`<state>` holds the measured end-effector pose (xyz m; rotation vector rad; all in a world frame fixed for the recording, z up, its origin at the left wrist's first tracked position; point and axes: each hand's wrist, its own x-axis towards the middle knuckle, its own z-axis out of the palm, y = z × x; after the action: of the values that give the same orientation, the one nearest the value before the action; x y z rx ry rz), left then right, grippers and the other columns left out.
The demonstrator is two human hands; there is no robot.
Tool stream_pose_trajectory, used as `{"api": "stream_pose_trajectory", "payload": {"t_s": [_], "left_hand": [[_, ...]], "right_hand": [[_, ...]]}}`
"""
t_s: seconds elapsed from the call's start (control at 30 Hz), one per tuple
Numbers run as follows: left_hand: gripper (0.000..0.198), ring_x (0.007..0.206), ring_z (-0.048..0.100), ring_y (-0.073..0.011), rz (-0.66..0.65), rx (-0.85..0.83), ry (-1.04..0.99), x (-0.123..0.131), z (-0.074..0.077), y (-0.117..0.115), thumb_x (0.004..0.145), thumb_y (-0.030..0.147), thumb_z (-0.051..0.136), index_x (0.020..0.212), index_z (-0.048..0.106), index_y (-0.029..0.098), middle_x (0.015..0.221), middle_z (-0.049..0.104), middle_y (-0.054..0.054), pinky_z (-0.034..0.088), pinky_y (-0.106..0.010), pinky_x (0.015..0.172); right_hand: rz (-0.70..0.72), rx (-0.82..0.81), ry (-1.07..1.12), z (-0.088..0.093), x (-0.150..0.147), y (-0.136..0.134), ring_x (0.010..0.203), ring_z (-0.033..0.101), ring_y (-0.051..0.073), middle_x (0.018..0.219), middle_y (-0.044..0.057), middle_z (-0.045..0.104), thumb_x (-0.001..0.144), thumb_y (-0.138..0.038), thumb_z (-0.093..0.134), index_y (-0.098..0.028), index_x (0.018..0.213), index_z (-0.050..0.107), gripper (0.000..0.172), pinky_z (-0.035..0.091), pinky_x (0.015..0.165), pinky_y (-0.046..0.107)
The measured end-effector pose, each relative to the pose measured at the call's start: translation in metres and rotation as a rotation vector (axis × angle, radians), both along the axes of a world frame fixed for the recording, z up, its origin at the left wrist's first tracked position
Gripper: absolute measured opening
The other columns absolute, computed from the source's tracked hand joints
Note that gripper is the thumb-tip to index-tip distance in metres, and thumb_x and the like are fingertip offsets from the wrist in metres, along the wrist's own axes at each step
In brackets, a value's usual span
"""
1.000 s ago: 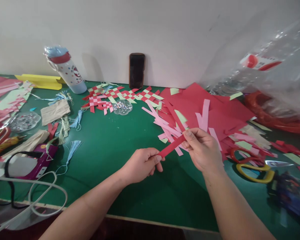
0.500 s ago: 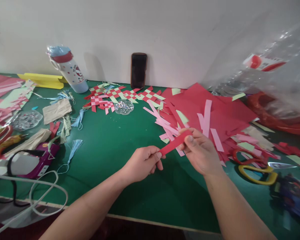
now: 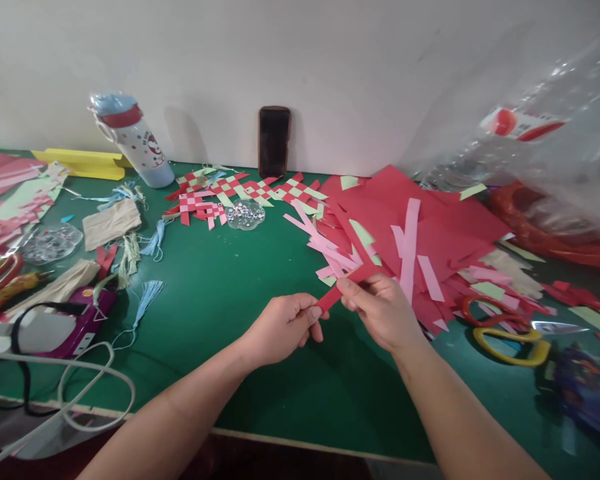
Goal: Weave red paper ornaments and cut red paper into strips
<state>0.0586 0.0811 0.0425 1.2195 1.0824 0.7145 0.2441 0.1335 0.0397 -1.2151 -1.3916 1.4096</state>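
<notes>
Right hand [image 3: 383, 312] has shifted left, pinched shut on the red paper strip [image 3: 329, 300]; left hand [image 3: 283, 327] grips its end; green cutting mat [image 3: 220, 320] beneath.

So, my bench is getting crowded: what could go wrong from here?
The red paper strip is pinched between your left hand and right hand, so it could crease or tear if pulled. Your right hand is also close to the loose pink strips, which a slip might scatter. A bare scissor blade lies out to the right, so reaching that way might catch it.
</notes>
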Motion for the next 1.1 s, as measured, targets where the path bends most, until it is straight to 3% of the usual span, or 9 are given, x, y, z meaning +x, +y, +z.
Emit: {"api": "stream_pose_trajectory", "payload": {"t_s": [0.17,0.27,0.43,0.57,0.67,0.97,1.1], "left_hand": [[0.025,0.048,0.045,-0.0059,-0.015,-0.026,0.009,-0.001,0.0,-0.001,0.094,0.034,0.045,0.093,0.062,0.015,0.072,0.066,-0.001,0.038,-0.019,0.047],[0.025,0.053,0.055,-0.0075,-0.035,-0.084,-0.032,-0.001,0.001,-0.002,0.093,0.036,0.048,0.092,0.061,0.014,0.077,0.068,-0.004,0.046,-0.021,0.053],[0.029,0.082,0.069,-0.0161,-0.053,-0.06,-0.061,-0.002,0.004,-0.001,0.089,0.043,0.059,0.092,0.062,0.014,0.092,0.072,-0.009,0.052,-0.026,0.071],[0.04,0.072,0.069,-0.0144,0.034,-0.128,-0.14,0.0,0.002,0.0,0.085,0.052,0.062,0.094,0.061,0.013,0.085,0.07,-0.008,0.054,-0.027,0.069],[0.037,0.06,0.065,-0.011,0.078,-0.159,-0.145,0.002,0.002,0.001,0.087,0.051,0.059,0.088,0.06,0.013,0.077,0.069,-0.005,0.051,-0.024,0.06],[0.026,0.056,0.063,-0.0089,0.055,-0.1,-0.061,0.001,0.003,0.0,0.093,0.038,0.052,0.085,0.06,0.015,0.075,0.069,-0.003,0.046,-0.02,0.054],[0.026,0.055,0.063,-0.0092,0.078,-0.119,-0.07,0.002,0.002,0.0,0.092,0.039,0.053,0.087,0.06,0.015,0.074,0.069,-0.003,0.047,-0.02,0.054]], "right_hand": [[-0.199,0.023,0.185,0.006,0.004,0.007,0.047,0.039,0.009,0.051,-0.007,0.044,0.071,-0.042,0.081,-0.022,0.069,0.058,0.03,0.032,0.045,0.025],[-0.191,0.019,0.215,0.006,0.005,0.009,0.045,0.039,0.008,0.05,-0.007,0.042,0.07,-0.041,0.082,-0.022,0.069,0.057,0.031,0.031,0.043,0.025],[-0.122,0.004,0.131,0.004,0.001,0.004,0.047,0.04,0.008,0.05,-0.007,0.043,0.076,-0.045,0.076,-0.022,0.068,0.056,0.032,0.034,0.046,0.025],[0.021,0.054,-0.092,0.006,-0.009,-0.008,0.05,0.042,0.009,0.052,-0.005,0.048,0.08,-0.048,0.071,-0.02,0.066,0.057,0.034,0.034,0.049,0.025],[0.09,0.099,-0.142,0.008,-0.016,-0.014,0.05,0.042,0.01,0.054,-0.004,0.049,0.081,-0.049,0.069,-0.02,0.066,0.058,0.034,0.033,0.048,0.025],[0.109,0.088,-0.207,0.006,-0.012,-0.011,0.054,0.045,0.012,0.055,-0.002,0.048,0.092,-0.056,0.049,-0.02,0.065,0.055,0.045,0.037,0.054,0.026],[0.053,0.051,-0.11,0.003,-0.007,-0.007,0.056,0.051,0.013,0.062,0.0,0.056,0.092,-0.06,0.046,-0.02,0.084,0.066,0.045,0.041,0.055,0.027]]}}
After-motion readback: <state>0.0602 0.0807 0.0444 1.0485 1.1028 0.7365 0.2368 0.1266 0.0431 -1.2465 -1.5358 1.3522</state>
